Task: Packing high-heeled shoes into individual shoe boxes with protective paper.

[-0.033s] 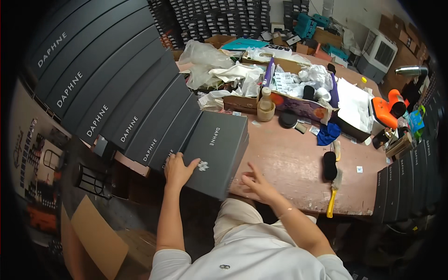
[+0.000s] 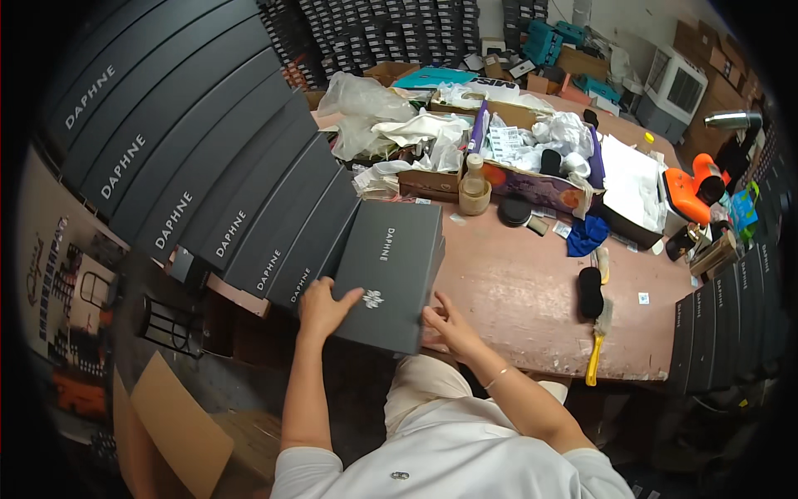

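So both hands are on the dark grey shoebox (image 2: 391, 270) sitting at the near left corner of the desk (image 2: 515, 308). Left hand (image 2: 322, 306) lies flat on the near left part of the lid, fingers spread, not pinching anything, just pressing down on top. Right hand (image 2: 449, 324) is at the box's near right corner, fingers loosely curled against the side wall; can't really tell if that grip closes on the edge or only touches it. The box overhangs the desk's near edge a bit, and its lid has a small white flower mark near the left hand.

Just left of it, a long row of matching dark boxes (image 2: 208, 191) fans off to the far left. Farther across the desk: a small jar (image 2: 474, 190), a round black lid (image 2: 514, 209), a blue cloth (image 2: 587, 234), and a yellow-handled brush (image 2: 595, 353) near the right edge. Open cartons stuffed with white paper and plastic (image 2: 507, 141) crowd the far side.
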A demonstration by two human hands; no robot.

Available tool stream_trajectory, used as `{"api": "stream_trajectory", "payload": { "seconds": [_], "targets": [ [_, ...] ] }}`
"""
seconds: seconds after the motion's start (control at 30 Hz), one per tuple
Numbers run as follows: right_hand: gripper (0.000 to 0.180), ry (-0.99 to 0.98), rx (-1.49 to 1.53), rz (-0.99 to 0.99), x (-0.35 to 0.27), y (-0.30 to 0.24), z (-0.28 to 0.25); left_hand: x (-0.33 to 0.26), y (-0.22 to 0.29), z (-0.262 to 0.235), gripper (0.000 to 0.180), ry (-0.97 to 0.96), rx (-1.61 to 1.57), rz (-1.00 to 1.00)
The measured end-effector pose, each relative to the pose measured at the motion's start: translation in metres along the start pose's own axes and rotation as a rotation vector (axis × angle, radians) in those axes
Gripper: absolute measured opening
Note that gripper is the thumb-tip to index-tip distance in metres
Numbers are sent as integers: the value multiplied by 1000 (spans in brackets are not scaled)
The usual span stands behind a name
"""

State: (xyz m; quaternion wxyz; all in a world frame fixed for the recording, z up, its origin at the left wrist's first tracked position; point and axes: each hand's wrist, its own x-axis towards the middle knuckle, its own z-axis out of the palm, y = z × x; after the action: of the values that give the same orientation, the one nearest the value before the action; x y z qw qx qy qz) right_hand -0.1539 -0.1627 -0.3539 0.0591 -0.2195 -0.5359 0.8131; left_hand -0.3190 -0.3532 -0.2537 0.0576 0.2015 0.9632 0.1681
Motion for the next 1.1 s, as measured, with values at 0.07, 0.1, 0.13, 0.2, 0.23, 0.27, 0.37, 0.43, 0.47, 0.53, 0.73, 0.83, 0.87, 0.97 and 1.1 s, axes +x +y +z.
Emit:
{"api": "stream_trajectory", "payload": {
  "seconds": [0.07,0.1,0.13,0.2,0.23,0.27,0.37,0.43,0.47,0.53,0.73,0.83,0.87,0.97,1.1],
  "targets": [
    [76,-9,-56,-5,10,4,1,-14,-18,34,70,105,-40,94],
    [74,-74,-53,63,2,-15,-19,-22,-9,40,68,78,-241,119],
    [73,-135,-52,141,-11,-30,-40,-34,4,46,66,38,-447,133],
    [62,-53,-87,140,-41,-36,-75,-51,33,64,60,-14,-596,170],
    [60,-19,-114,137,-61,-31,-95,-56,46,80,60,-34,-633,202],
    [58,1,-148,140,-76,-27,-115,-63,57,99,60,-45,-672,219],
    [53,293,-231,418,-100,13,-177,-78,73,195,61,-421,-819,77],
    [53,304,-43,383,-113,4,-187,-73,95,200,57,-683,-1214,-221],
    [53,309,-85,356,-123,10,-195,-68,106,202,55,-817,-1401,-386],
    [52,235,201,269,-136,-4,-202,-65,123,175,49,-894,-1475,-347],
    [43,294,-370,-423,-126,-70,-172,-50,165,45,54,-543,-1660,58],
    [36,609,-865,-421,-123,-64,-176,-46,126,-5,84,-142,-1261,437],
    [45,615,-987,-462,-121,-49,-181,-42,111,-14,82,-160,-1032,527],
    [46,519,-1131,-396,-100,-36,-172,-41,77,2,53,22,-236,571],
    [13,600,-1302,-149,-31,33,-200,-51,96,45,57,-415,79,457]
  ]
}}
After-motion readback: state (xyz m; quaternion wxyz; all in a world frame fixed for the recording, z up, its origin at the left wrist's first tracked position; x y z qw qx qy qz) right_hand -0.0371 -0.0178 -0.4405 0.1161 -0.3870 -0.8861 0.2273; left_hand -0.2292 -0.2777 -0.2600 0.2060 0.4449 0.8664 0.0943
